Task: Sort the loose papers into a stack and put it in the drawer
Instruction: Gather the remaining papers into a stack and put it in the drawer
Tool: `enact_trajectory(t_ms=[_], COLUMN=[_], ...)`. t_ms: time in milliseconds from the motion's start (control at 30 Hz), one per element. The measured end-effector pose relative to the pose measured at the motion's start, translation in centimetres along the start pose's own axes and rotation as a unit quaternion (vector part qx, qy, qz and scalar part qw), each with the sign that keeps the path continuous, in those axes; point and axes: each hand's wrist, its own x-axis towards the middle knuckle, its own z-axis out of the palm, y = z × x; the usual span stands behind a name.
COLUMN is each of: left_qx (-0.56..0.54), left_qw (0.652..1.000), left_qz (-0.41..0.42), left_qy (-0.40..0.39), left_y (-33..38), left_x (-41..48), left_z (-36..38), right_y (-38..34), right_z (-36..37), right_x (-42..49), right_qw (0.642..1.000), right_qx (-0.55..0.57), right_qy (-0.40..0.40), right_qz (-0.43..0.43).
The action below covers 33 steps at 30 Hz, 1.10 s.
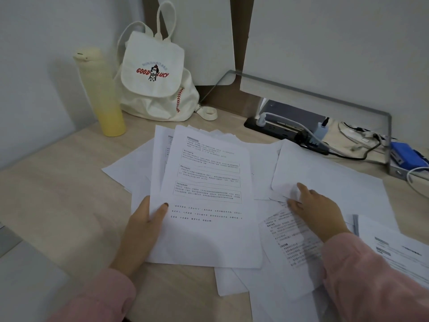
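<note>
While the left hand [144, 219] pinches the printed sheets [206, 196] (thumb on top), the right hand [313, 205], open and flat, presses loose papers [329, 177] just right of them. Risk: sheets sliding off the counter [58, 187]; drawer unseen.

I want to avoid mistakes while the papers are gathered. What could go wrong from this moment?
1. Sheets at the desk's near edge overhang it and might slip off when the pile is pulled together.
2. The far sheet lies against the power strip and its cables, so sweeping it in could snag a cord.
3. The left hand pinches only the left edge of the printed sheets while the right hand presses other pages flat; the bundle may fan out.
</note>
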Motion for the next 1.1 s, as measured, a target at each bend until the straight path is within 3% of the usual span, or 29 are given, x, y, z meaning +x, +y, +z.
enact_trajectory(t_ms=[167,267,367,433,567,667,833,1000,1100], left_qx=[-0.003,-0.004,-0.008,-0.014,-0.025,-0.029,-0.039,-0.046,-0.051], left_qw=[1.0,1.0,1.0,1.0,1.0,0.999,0.999,0.999,0.999], left_qz=[0.013,0.02,0.021,0.016,0.012,0.014,0.011,0.016,0.011], left_qy=[0.003,0.005,0.012,0.011,0.006,0.003,-0.003,-0.002,-0.003], left_y=[-0.1,-0.1,-0.2,-0.3,-0.3,-0.1,0.1,0.2,0.0], left_x=[-0.2,-0.3,-0.2,-0.2,-0.4,-0.5,-0.7,-0.7,-0.7], left_z=[0.1,0.0,0.0,0.0,0.1,0.1,-0.1,0.0,0.0], right_y=[0.7,0.1,-1.8,-3.2,-5.0,-5.0,-4.2,-3.4,-3.9], right_z=[0.4,-0.6,-3.5,-5.9,-10.4,-12.3,-13.2,-10.0,-7.0], right_x=[0.0,-0.3,-0.6,-0.9,-1.9,-2.1,-1.7,-1.4,-1.9], right_qw=[0.999,0.98,0.915,0.866,0.688,0.571,0.415,0.34,0.346], right_qx=[-0.054,0.16,0.361,0.471,0.721,0.819,0.908,0.939,0.926], right_qy=[0.006,0.092,0.177,0.167,0.081,0.028,-0.015,0.019,0.032], right_qz=[0.003,0.069,0.044,0.018,-0.018,-0.045,-0.05,0.05,0.145])
